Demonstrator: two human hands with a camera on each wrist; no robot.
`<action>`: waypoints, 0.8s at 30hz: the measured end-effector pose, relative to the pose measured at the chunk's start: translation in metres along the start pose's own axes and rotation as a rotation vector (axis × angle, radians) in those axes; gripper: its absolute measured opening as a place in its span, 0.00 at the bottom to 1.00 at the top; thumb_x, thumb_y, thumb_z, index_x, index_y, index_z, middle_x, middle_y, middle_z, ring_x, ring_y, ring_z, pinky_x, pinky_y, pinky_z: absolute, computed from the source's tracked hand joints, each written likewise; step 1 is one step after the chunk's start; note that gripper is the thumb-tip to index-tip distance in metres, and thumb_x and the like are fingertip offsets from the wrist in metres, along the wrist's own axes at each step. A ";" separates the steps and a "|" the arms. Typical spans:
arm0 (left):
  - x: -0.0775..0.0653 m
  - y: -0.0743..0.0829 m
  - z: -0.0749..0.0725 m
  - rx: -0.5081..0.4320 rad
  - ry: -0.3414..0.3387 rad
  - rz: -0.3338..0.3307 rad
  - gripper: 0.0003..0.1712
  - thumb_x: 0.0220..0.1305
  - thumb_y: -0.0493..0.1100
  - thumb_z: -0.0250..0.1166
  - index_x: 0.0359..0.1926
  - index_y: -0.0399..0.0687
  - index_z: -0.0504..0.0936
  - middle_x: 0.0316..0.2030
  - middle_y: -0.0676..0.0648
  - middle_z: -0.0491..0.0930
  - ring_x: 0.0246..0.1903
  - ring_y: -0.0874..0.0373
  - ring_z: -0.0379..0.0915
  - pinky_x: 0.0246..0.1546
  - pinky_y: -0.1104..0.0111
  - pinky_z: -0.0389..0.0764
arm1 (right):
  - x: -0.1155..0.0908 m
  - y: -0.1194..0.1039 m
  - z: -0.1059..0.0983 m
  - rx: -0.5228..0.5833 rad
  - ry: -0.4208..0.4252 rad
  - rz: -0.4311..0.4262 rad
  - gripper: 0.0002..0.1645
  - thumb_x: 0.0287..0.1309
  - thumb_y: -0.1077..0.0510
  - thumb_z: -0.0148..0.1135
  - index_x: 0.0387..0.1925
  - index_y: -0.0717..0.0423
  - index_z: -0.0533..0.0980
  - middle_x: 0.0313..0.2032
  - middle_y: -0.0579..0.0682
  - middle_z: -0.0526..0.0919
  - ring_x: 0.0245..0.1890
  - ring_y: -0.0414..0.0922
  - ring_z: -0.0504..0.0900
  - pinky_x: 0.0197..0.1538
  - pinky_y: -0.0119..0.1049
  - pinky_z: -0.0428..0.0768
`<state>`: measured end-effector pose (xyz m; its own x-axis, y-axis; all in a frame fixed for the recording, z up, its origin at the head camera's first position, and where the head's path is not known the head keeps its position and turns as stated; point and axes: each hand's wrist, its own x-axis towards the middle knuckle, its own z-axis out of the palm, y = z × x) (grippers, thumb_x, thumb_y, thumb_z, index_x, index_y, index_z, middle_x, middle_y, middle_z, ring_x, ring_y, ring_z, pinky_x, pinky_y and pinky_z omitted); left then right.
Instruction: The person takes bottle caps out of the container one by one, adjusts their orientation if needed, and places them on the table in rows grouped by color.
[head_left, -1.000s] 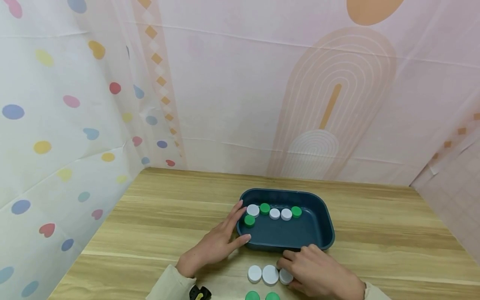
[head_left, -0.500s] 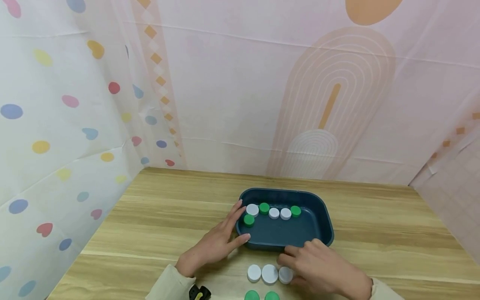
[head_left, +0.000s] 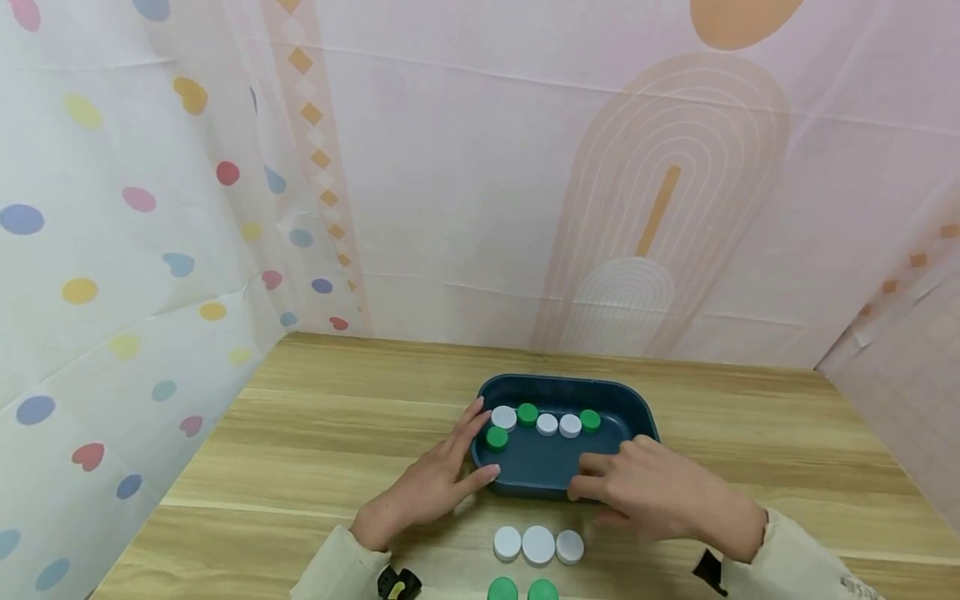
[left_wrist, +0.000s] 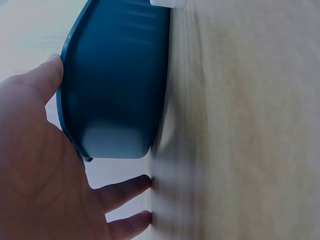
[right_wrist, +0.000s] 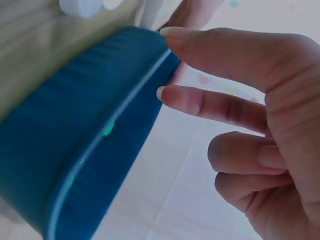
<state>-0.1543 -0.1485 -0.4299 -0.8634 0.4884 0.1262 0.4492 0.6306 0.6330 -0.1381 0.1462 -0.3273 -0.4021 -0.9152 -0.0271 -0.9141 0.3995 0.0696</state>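
A dark blue tray point(head_left: 540, 479) holds several white and green round caps, among them a white cap point(head_left: 504, 418) and a green cap point(head_left: 497, 439) at its left end. My left hand point(head_left: 435, 483) spreads around the tray's near left corner. In the left wrist view its thumb point(left_wrist: 50, 75) touches the rim, and two straight fingertips reach the table. Over the near right rim is my right hand point(head_left: 652, 487). The right wrist view shows its thumb and index finger apart with nothing between them, the other fingers loosely bent.
On the wooden table point(head_left: 337, 417), three white caps point(head_left: 538, 546) stand in a row in front of the tray. Closer to me are two green caps point(head_left: 502, 589), cut by the frame's lower edge. Patterned cloth point(head_left: 450, 167) hangs behind and beside the table.
My right hand has moved away from the rightmost white cap, up and forward to the tray's near rim. That cap stays in its row. My left hand keeps its place.
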 end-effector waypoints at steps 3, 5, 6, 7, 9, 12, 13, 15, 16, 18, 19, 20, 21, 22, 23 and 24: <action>0.000 0.000 0.000 -0.002 -0.001 -0.006 0.43 0.70 0.61 0.50 0.76 0.52 0.44 0.75 0.55 0.32 0.70 0.46 0.46 0.61 0.45 0.62 | 0.001 0.006 -0.004 -0.001 0.007 -0.003 0.15 0.55 0.49 0.69 0.44 0.42 0.78 0.34 0.38 0.76 0.14 0.32 0.59 0.17 0.23 0.59; 0.000 0.000 0.000 -0.001 -0.002 -0.008 0.43 0.70 0.62 0.50 0.76 0.52 0.44 0.75 0.56 0.32 0.70 0.46 0.46 0.61 0.44 0.61 | 0.002 0.011 -0.005 -0.005 0.014 -0.008 0.15 0.54 0.49 0.69 0.44 0.42 0.78 0.35 0.39 0.77 0.14 0.31 0.59 0.17 0.23 0.59; 0.000 0.000 0.000 0.000 -0.002 -0.008 0.43 0.70 0.62 0.50 0.76 0.52 0.43 0.75 0.55 0.32 0.70 0.46 0.45 0.61 0.44 0.61 | 0.003 0.013 -0.005 -0.009 0.018 -0.010 0.15 0.54 0.50 0.69 0.44 0.42 0.78 0.35 0.39 0.77 0.14 0.31 0.60 0.17 0.23 0.59; 0.000 0.000 0.000 0.001 -0.003 -0.008 0.43 0.70 0.62 0.50 0.76 0.52 0.43 0.75 0.56 0.32 0.70 0.46 0.45 0.61 0.44 0.61 | 0.003 0.015 -0.005 -0.013 0.023 -0.013 0.15 0.54 0.49 0.69 0.44 0.42 0.78 0.35 0.39 0.77 0.14 0.31 0.60 0.17 0.23 0.60; 0.000 -0.001 0.001 0.002 -0.005 -0.007 0.43 0.70 0.62 0.50 0.76 0.52 0.43 0.75 0.55 0.32 0.71 0.46 0.45 0.61 0.44 0.61 | 0.004 0.021 -0.005 -0.013 0.036 -0.016 0.15 0.53 0.50 0.70 0.43 0.42 0.78 0.35 0.39 0.77 0.14 0.31 0.62 0.18 0.23 0.61; 0.000 -0.001 0.001 0.002 -0.005 -0.002 0.43 0.70 0.61 0.50 0.76 0.52 0.43 0.75 0.55 0.32 0.70 0.46 0.46 0.61 0.44 0.61 | 0.006 0.029 -0.003 -0.009 0.053 -0.015 0.15 0.52 0.50 0.71 0.42 0.43 0.79 0.35 0.40 0.77 0.14 0.31 0.63 0.18 0.23 0.63; 0.000 -0.001 0.001 0.002 -0.004 0.000 0.42 0.71 0.61 0.50 0.76 0.52 0.43 0.75 0.55 0.32 0.70 0.46 0.46 0.61 0.44 0.61 | 0.007 0.031 -0.002 -0.008 0.059 -0.017 0.15 0.52 0.50 0.71 0.42 0.43 0.79 0.35 0.40 0.77 0.14 0.31 0.64 0.18 0.23 0.63; 0.000 -0.001 0.002 0.003 -0.004 0.004 0.42 0.71 0.61 0.50 0.76 0.51 0.43 0.75 0.54 0.32 0.70 0.46 0.46 0.61 0.44 0.62 | 0.008 0.036 0.000 -0.016 0.062 -0.020 0.15 0.52 0.51 0.72 0.42 0.44 0.79 0.34 0.40 0.76 0.14 0.31 0.64 0.18 0.23 0.64; 0.000 -0.001 0.002 0.003 -0.005 0.005 0.42 0.71 0.61 0.50 0.76 0.51 0.43 0.75 0.54 0.32 0.70 0.46 0.46 0.61 0.45 0.62 | 0.009 0.039 0.001 -0.025 0.064 -0.024 0.15 0.52 0.51 0.72 0.42 0.44 0.79 0.34 0.41 0.76 0.14 0.31 0.63 0.18 0.23 0.63; 0.000 -0.001 0.002 0.006 -0.006 0.005 0.42 0.71 0.61 0.50 0.76 0.52 0.43 0.75 0.55 0.32 0.70 0.46 0.46 0.61 0.45 0.62 | 0.010 0.043 0.004 -0.042 0.065 -0.031 0.15 0.52 0.51 0.72 0.42 0.45 0.79 0.33 0.42 0.75 0.14 0.32 0.63 0.18 0.23 0.64; 0.000 -0.001 0.002 0.007 -0.005 0.004 0.42 0.71 0.61 0.50 0.76 0.52 0.43 0.75 0.55 0.32 0.70 0.46 0.46 0.61 0.45 0.62 | 0.011 0.045 0.005 -0.055 0.065 -0.033 0.15 0.51 0.51 0.72 0.42 0.46 0.79 0.32 0.42 0.75 0.13 0.33 0.63 0.17 0.24 0.63; 0.000 -0.001 0.002 0.007 -0.005 0.003 0.42 0.71 0.61 0.50 0.76 0.52 0.43 0.75 0.55 0.32 0.70 0.46 0.46 0.61 0.45 0.62 | 0.012 0.047 0.006 -0.067 0.064 -0.033 0.16 0.51 0.50 0.72 0.42 0.46 0.79 0.32 0.42 0.74 0.14 0.33 0.63 0.17 0.24 0.64; 0.000 -0.001 0.001 0.005 -0.004 0.001 0.42 0.71 0.61 0.50 0.76 0.52 0.43 0.75 0.55 0.32 0.70 0.46 0.46 0.61 0.45 0.62 | 0.013 0.049 0.007 -0.074 0.062 -0.030 0.16 0.51 0.50 0.72 0.42 0.46 0.79 0.32 0.43 0.75 0.14 0.33 0.63 0.17 0.24 0.65; 0.000 -0.001 0.001 0.004 -0.003 0.001 0.42 0.71 0.61 0.50 0.76 0.52 0.43 0.75 0.55 0.32 0.70 0.46 0.46 0.61 0.45 0.62 | 0.013 0.051 0.008 -0.081 0.062 -0.027 0.16 0.50 0.50 0.73 0.42 0.46 0.79 0.32 0.43 0.75 0.14 0.34 0.64 0.18 0.25 0.65; 0.000 0.000 0.001 0.004 -0.001 0.001 0.42 0.71 0.61 0.50 0.76 0.52 0.43 0.75 0.55 0.32 0.70 0.46 0.46 0.61 0.45 0.62 | 0.014 0.053 0.009 -0.086 0.058 -0.022 0.17 0.50 0.50 0.73 0.42 0.46 0.79 0.32 0.43 0.75 0.14 0.34 0.65 0.18 0.25 0.66; 0.001 0.000 0.001 0.004 -0.001 0.002 0.42 0.71 0.61 0.50 0.76 0.52 0.43 0.75 0.55 0.32 0.70 0.46 0.46 0.61 0.45 0.62 | 0.015 0.055 0.011 -0.089 0.055 -0.016 0.17 0.50 0.50 0.73 0.42 0.46 0.79 0.33 0.44 0.75 0.15 0.35 0.66 0.19 0.26 0.68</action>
<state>-0.1547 -0.1480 -0.4306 -0.8626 0.4898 0.1268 0.4515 0.6320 0.6299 -0.1952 0.1554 -0.3343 -0.3818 -0.9239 0.0256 -0.9110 0.3808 0.1582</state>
